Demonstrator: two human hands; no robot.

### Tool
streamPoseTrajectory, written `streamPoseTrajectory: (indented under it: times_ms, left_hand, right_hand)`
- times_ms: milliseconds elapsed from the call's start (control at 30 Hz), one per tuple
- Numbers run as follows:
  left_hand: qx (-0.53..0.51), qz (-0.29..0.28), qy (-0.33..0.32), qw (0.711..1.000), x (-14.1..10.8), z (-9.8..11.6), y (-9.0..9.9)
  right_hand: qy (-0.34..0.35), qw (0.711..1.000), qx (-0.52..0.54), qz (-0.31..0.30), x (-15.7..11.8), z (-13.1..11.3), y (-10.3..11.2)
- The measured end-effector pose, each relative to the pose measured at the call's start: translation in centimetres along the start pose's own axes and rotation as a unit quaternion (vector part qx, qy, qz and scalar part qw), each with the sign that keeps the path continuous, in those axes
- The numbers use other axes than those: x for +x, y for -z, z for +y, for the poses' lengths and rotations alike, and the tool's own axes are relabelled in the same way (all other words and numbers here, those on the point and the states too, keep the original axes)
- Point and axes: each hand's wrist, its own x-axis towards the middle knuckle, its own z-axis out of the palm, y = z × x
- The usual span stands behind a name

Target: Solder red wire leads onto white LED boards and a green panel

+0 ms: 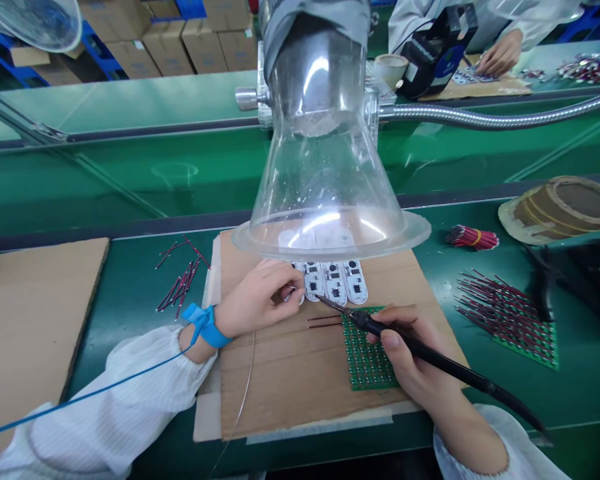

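Right hand [427,383] grips a stiff-looking soldering iron [460,369] by its handle near the cardboard [290,393]'s right edge; left hand [253,293] pinches seemingly bendable wire [251,373].

The single head view looks forward and down from above the near edge of the table [145,373], close over it, the far bench [180,100] farther off.

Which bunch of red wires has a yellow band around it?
The bundle beside the round brown tub; the loose wires at left and the wires over the right green board show none.
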Motion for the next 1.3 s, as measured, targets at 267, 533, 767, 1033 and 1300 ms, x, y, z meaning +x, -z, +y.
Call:
streamPoseTrajectory:
  times_ms: [267, 533, 767, 1033, 1300]
  left_hand:
    - [-0.001, -0.006, 0.001, 1.0, -0.1, 0.0, 0.1]
    - [0.011, -0.016, 0.007, 1.0, 0.0, 0.2, 0.1]
    - [-0.055, 0.04, 0.133, 0.989, -1.5, -0.3, 2.5]
    - [-0.088, -0.017, 0.061, 0.994, -2.5, -1.3, 2.7]
    - [-0.078, -0.034, 0.042, 0.996, -2.6, -1.1, 2.4]
  right_hand:
    - [0.006, 1.0, 0.012, 0.003, 0.1, -0.1, 0.0]
    - [-0.002, 1.0, 0.002, -0.023, 0.1, 0.1, 0.0]
    - [0.009, 0.994, 0.087, 0.066, 0.7, -2.2, -0.3]
    - [-0.03, 0.994, 0.085, 0.069, -0.2, -3.0, -2.9]
    - [-0.057, 0.992, 0.09, 0.061, -0.6, -1.9, -3.0]
